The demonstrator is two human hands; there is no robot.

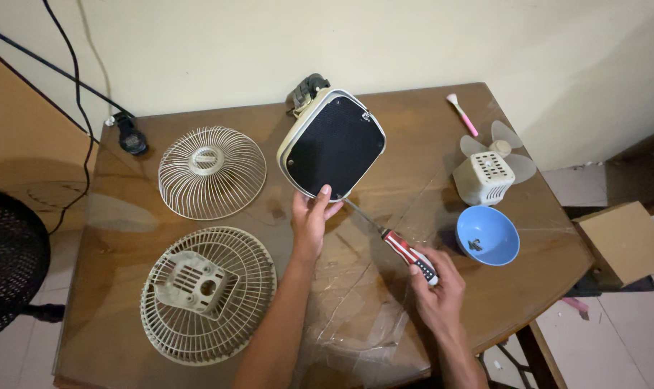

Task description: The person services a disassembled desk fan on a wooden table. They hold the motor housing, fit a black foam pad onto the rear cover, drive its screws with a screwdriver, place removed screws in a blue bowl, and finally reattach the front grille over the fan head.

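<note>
Dim warm light, soft shadows, sharp

Mostly old cream plastic on a shiny wood table

The table [197,346] is glossy brown wood under clear film, the fan base [332,144] smooth cream plastic with a matt black underside, the grilles [212,171] thin plastic-looking ribs, the bowl [487,234] shiny blue plastic, and the screwdriver [399,246] a metal shaft with a glossy red handle.
</note>
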